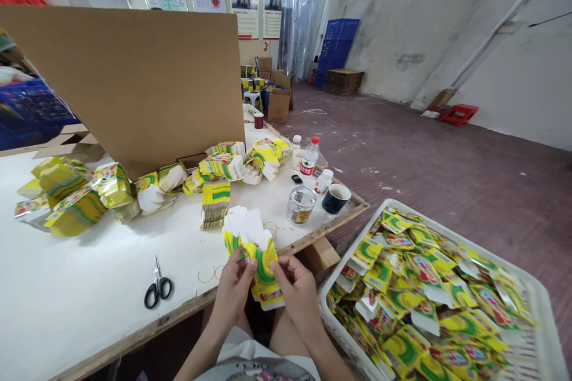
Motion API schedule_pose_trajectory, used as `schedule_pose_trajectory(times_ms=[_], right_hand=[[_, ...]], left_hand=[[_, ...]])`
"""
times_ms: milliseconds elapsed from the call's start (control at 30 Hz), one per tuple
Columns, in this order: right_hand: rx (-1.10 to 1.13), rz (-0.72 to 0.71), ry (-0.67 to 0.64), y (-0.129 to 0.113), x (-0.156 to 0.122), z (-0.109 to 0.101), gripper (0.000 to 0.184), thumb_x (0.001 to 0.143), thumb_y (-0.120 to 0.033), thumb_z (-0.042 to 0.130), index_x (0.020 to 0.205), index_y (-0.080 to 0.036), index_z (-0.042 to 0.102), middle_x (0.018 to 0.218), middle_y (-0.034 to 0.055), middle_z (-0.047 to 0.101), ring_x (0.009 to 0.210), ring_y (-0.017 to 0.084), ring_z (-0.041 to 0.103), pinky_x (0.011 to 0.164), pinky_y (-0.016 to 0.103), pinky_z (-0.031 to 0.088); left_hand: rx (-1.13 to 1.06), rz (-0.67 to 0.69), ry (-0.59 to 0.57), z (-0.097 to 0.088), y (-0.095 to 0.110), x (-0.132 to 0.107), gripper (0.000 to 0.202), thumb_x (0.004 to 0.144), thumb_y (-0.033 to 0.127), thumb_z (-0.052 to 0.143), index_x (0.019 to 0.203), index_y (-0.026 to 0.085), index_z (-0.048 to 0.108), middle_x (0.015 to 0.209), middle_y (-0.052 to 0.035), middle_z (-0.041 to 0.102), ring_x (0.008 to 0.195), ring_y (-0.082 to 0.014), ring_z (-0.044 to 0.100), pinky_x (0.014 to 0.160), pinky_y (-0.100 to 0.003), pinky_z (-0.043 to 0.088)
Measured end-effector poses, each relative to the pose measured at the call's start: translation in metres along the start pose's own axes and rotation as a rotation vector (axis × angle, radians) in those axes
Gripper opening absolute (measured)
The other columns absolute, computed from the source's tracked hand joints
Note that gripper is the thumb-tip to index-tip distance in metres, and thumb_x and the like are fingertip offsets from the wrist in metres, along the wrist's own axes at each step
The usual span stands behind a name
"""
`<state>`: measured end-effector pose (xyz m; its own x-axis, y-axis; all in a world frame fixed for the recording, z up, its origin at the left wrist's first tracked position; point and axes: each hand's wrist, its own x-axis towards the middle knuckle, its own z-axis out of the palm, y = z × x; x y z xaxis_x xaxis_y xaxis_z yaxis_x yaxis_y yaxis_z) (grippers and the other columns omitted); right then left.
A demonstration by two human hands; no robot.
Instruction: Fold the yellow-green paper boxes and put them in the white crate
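Between my two hands is a yellow and green printed carton [267, 277] with white flaps, held over the table's front edge. My left hand [236, 283] pinches its left side, thumb on the printed face. On the right side, my right hand [295, 286] grips it with thumb and curled fingers. More cartons with white flaps [245, 225] lie on the table just behind it; where they meet the held one is hard to make out. A flat stack of cartons [215, 202] stands a little farther back. Scissors with black handles [158, 289] lie to the left.
A white basket [547, 315] full of yellow cartons stands at my right. Bundled cartons [75, 208] line the table before a tall cardboard sheet [147, 83]. A clear jar [301, 205], a dark mug [336, 197] and a red-capped bottle [310, 158] stand near the table's right edge.
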<state>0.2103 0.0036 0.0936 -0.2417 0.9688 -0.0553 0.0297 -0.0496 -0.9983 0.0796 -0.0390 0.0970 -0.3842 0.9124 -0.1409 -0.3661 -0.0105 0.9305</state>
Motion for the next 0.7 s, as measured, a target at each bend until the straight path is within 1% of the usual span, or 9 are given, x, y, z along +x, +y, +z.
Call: schedule_pose_trajectory(times_ms=[133,233,300,367,400,467,533,633,700], right_hand=[[-0.061,-0.115,-0.039,-0.008,-0.001,-0.008,0.031,0.084,-0.041,0.065,0.109,-0.022,0.063,0.092,0.0053,0.072,0.075,0.02,0.065,0.069,0.029,0.053],[0.048,-0.136,-0.211,-0.02,0.0,-0.015,0.054,0.086,-0.035,0.065,0.136,-0.028,0.046,0.111,0.0058,0.067,0.086,0.021,0.066,0.08,0.032,0.053],[0.093,-0.116,-0.316,-0.028,0.001,-0.021,0.048,0.088,-0.035,0.062,0.133,-0.027,0.047,0.106,0.0045,0.067,0.087,0.02,0.065,0.081,0.031,0.052],[0.059,-0.11,-0.367,-0.034,0.002,-0.026,0.027,0.09,-0.036,0.059,0.114,-0.024,0.059,0.09,0.0021,0.067,0.08,0.019,0.063,0.074,0.028,0.05],[0.016,-0.122,-0.368,-0.036,0.003,-0.029,0.02,0.091,-0.037,0.057,0.102,-0.022,0.063,0.081,0.001,0.065,0.075,0.018,0.061,0.069,0.026,0.048],[-0.077,-0.18,-0.325,-0.038,0.004,-0.031,0.024,0.092,-0.039,0.055,0.08,-0.02,0.063,0.071,0.0,0.06,0.069,0.017,0.056,0.065,0.025,0.044],[-0.119,-0.233,-0.249,-0.036,0.004,-0.031,0.029,0.092,-0.039,0.056,0.071,-0.019,0.062,0.07,0.0008,0.059,0.069,0.017,0.055,0.066,0.026,0.044],[-0.029,-0.215,-0.138,-0.031,0.004,-0.029,0.021,0.089,-0.04,0.061,0.095,-0.021,0.065,0.081,0.0031,0.067,0.077,0.019,0.061,0.071,0.027,0.048],[0.04,-0.18,-0.065,-0.029,0.004,-0.03,0.035,0.087,-0.043,0.062,0.115,-0.022,0.06,0.089,0.0049,0.071,0.084,0.021,0.064,0.078,0.03,0.05]], left_hand=[[0.022,0.044,-0.114,-0.002,0.009,-0.006,0.07,0.081,0.033,0.072,0.136,0.029,0.03,0.104,-0.0068,0.073,0.09,-0.0214,0.071,0.077,-0.031,0.054],[0.04,0.02,-0.274,-0.008,0.02,-0.007,0.064,0.085,0.034,0.068,0.138,0.029,0.034,0.112,-0.0093,0.071,0.1,-0.0242,0.069,0.082,-0.033,0.053],[0.016,-0.028,-0.384,-0.013,0.025,-0.007,0.055,0.084,0.032,0.069,0.132,0.027,0.043,0.11,-0.0091,0.072,0.1,-0.0253,0.068,0.079,-0.032,0.053],[-0.028,-0.081,-0.482,-0.016,0.028,-0.008,0.045,0.082,0.028,0.071,0.122,0.025,0.051,0.104,-0.0076,0.073,0.094,-0.0239,0.07,0.076,-0.031,0.053],[-0.046,-0.103,-0.527,-0.016,0.029,-0.008,0.041,0.081,0.026,0.073,0.117,0.025,0.053,0.101,-0.0071,0.073,0.091,-0.023,0.071,0.075,-0.03,0.053],[-0.062,-0.13,-0.586,-0.016,0.029,-0.01,0.039,0.081,0.026,0.073,0.114,0.024,0.052,0.099,-0.0065,0.073,0.087,-0.0218,0.071,0.074,-0.03,0.053],[-0.065,-0.143,-0.587,-0.014,0.029,-0.011,0.05,0.082,0.026,0.072,0.125,0.027,0.046,0.098,-0.0064,0.072,0.086,-0.0218,0.072,0.074,-0.031,0.053],[-0.057,-0.148,-0.543,-0.011,0.029,-0.011,0.068,0.082,0.027,0.073,0.139,0.031,0.035,0.103,-0.0075,0.072,0.088,-0.0227,0.072,0.075,-0.033,0.054],[-0.018,-0.139,-0.527,-0.01,0.028,-0.009,0.06,0.082,0.028,0.072,0.135,0.028,0.044,0.108,-0.0092,0.072,0.09,-0.0234,0.071,0.077,-0.033,0.054]])
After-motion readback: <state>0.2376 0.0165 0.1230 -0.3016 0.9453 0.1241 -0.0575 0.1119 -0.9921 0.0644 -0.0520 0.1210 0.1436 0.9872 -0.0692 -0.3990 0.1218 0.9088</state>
